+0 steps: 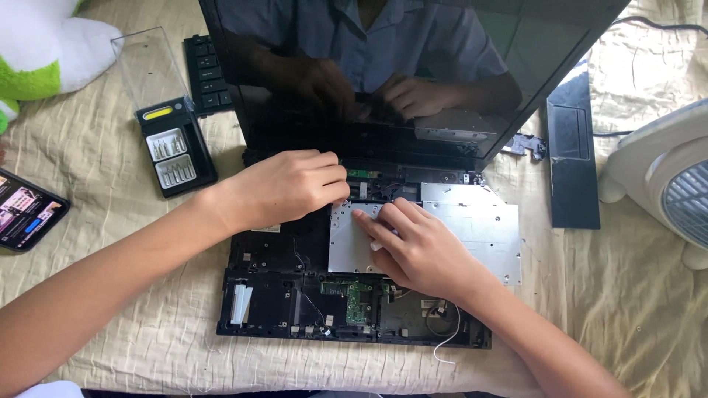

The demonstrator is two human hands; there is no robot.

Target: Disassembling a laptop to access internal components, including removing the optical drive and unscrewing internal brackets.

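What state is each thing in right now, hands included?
Laptop: lid up, keyboard cover off, circuit boards exposed.
Screen: dark, reflecting the person.
Metal plate: lying flat in the laptop base.
Left hand: curled, fingertips at the plate's top edge.
Right hand: fingers flat on the plate.
Screwdriver bit case: open, clear lid up.
Phone: screen lit.
Fan: cannot tell if running.
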